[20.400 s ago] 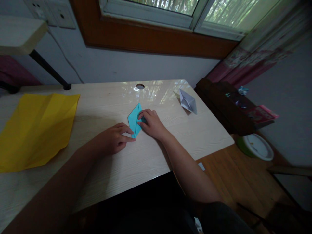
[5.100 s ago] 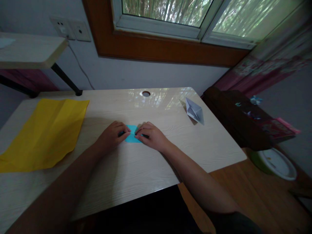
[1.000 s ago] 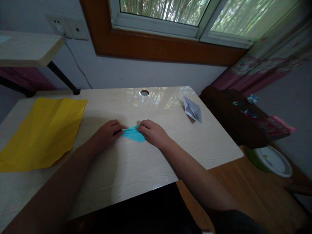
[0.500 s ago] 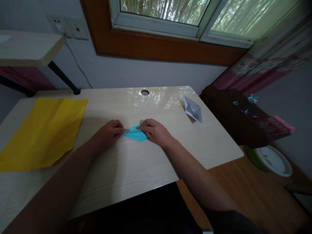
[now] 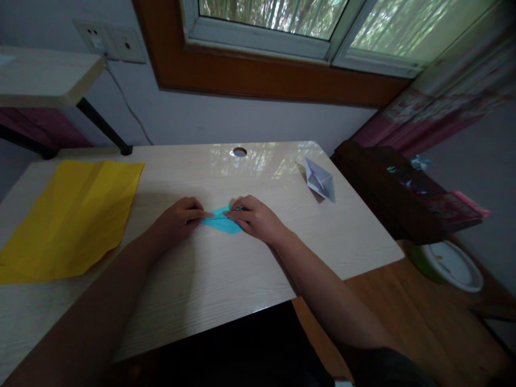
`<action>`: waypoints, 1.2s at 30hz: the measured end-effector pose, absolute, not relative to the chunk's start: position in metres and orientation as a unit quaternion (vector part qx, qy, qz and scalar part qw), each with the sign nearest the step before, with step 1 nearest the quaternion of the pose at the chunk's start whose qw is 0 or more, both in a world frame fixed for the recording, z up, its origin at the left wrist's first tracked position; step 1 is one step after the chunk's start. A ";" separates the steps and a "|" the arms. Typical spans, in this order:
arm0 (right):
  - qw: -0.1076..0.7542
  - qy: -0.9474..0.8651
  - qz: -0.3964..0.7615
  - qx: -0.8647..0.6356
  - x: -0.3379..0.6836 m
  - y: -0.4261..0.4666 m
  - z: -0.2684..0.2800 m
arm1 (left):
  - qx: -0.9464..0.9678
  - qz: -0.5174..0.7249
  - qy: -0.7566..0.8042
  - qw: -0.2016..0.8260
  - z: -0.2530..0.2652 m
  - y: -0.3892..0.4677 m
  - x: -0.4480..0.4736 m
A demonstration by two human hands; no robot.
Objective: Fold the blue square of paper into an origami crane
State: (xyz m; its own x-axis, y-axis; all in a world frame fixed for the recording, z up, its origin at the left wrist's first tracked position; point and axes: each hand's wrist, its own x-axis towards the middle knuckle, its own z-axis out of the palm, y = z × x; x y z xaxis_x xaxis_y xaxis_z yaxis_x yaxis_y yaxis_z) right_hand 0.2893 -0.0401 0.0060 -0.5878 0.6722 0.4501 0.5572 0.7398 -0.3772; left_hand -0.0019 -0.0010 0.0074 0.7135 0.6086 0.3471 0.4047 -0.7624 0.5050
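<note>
And here's the pale tabletop (image 5: 226, 279), stretching right across the view, with the wide window (image 5: 274, 24) above it in its brown surround. Over to the left, a big yellow sheet (image 5: 74, 217) lies spread out, lightly creased, its corner reaching the edge of view. Now the hands, front and centre! The right hand (image 5: 260, 219) has its fingers closed on the right part of the blue paper (image 5: 228, 224), thumb and fingertips together over it. Facing it, the left hand (image 5: 177, 219) holds the left tip, fingers curled in, one digit stretched out onto the paper. Off to the right, well apart, sits a whitish folded paper (image 5: 320, 180), standing up in creased points. The blue piece itself lies between the hands, flat on the tabletop, a crease running lengthwise. Smallest of all, a round hole (image 5: 240, 152) near the back edge.
</note>
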 end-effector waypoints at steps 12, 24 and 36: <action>0.264 -0.906 0.070 -0.322 0.289 -0.042 0.012 | 0.919 0.234 0.276 0.155 0.009 -0.009 0.004; 0.318 -0.893 0.132 -0.290 0.294 -0.043 0.012 | 0.933 0.244 0.209 0.165 0.004 -0.010 0.007; 0.313 -0.880 0.096 -0.344 0.302 -0.043 0.018 | 0.928 0.239 0.209 0.195 0.009 -0.023 0.016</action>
